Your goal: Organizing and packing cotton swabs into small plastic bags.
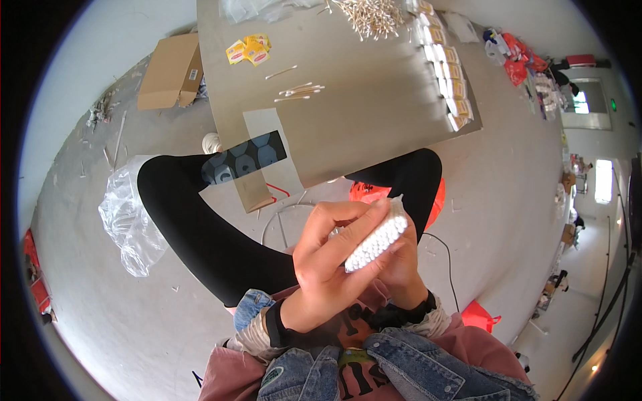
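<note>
Close in front of my chest, both hands grip a clear bag of cotton swabs, its white tips packed together and facing up. My left hand presses its fingers along the left side of the bag. On the other side, my right hand is closed around it, with some of its fingers hidden behind the pack. A thin corner of clear film sticks up at the bag's upper end.
Across the metal-coloured table lie a heap of loose swabs, a small group of swabs, yellow cards and a row of filled packs. A cardboard box and clear plastic bag are left, on the floor.
</note>
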`<state>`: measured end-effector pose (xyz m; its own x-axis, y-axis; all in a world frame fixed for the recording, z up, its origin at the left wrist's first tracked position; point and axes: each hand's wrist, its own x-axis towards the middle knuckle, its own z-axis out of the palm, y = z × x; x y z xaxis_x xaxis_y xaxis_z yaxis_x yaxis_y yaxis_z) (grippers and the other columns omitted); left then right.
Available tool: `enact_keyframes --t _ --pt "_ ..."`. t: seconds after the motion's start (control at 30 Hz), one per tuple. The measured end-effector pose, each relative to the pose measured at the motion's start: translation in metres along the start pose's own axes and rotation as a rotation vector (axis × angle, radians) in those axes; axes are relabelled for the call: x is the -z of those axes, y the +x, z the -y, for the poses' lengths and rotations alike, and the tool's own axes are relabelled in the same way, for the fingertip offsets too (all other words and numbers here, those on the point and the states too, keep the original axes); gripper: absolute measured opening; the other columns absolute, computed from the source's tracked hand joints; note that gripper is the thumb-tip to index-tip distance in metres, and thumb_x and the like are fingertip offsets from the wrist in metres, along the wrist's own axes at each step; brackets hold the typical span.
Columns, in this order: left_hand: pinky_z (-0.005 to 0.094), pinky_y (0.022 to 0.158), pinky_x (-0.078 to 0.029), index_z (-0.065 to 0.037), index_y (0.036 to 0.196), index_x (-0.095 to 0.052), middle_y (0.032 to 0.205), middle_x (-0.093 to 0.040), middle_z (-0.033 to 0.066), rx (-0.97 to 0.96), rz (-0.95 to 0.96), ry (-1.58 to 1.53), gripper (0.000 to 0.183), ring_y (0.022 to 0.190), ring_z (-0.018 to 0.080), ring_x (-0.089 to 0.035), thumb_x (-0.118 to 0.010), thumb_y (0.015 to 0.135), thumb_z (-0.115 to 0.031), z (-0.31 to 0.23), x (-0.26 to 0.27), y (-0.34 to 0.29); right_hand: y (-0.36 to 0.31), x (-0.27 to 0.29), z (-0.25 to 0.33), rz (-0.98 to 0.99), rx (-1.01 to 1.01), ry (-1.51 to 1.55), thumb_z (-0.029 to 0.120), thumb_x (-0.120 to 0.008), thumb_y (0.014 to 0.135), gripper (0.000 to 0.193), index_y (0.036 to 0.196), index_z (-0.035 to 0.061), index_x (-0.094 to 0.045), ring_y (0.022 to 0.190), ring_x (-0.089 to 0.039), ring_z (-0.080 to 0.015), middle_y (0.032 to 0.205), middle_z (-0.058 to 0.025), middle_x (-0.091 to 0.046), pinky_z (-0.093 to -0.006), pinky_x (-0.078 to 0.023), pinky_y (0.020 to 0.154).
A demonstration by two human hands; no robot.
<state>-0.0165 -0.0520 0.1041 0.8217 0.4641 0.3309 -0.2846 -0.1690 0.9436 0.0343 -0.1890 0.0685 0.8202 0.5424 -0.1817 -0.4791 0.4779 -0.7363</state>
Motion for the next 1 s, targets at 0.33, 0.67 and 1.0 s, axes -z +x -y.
enact_keyframes --t 0.33,0.67,1.0 --pt "0.0315 0.084 -0.049 -0.003 0.139 -0.058 0.108 -0.054 0.0049 0.157 0.153 -0.162 0.098 0.093 0.0167 -0.055 -0.099 0.054 -0.027 -0.009 -0.007 -0.004 0.016 0.003 0.050 -0.081 -0.255 -0.326 0.011 -0.057 0.097 0.028 0.122 -0.0026 -0.061 0.097 -0.066 -0.0121 0.104 -0.0045 -0.067 -0.0247 -0.054 0.081" --pt "0.0357 0.088 -0.048 -0.003 0.110 -0.075 0.109 -0.063 0.0079 -0.031 0.299 -0.038 0.053 0.100 0.0217 -0.059 -0.087 0.058 -0.004 -0.003 0.021 0.007 0.029 0.008 0.077 0.131 -0.651 -0.225 0.009 -0.062 0.089 0.027 0.112 -0.0049 -0.066 0.055 -0.059 -0.0086 0.079 -0.0070 -0.068 -0.0208 -0.047 0.049" --pt "0.0348 0.080 -0.048 -0.007 0.100 -0.080 0.097 -0.067 0.0049 -0.097 0.311 -0.030 0.049 0.092 0.0214 -0.060 -0.082 0.052 -0.005 -0.011 0.025 -0.004 0.028 -0.001 0.057 0.181 -0.689 -0.149 0.010 -0.061 0.089 0.027 0.112 -0.0029 -0.067 0.057 -0.063 -0.0097 0.080 -0.0066 -0.068 -0.0207 -0.051 0.048"
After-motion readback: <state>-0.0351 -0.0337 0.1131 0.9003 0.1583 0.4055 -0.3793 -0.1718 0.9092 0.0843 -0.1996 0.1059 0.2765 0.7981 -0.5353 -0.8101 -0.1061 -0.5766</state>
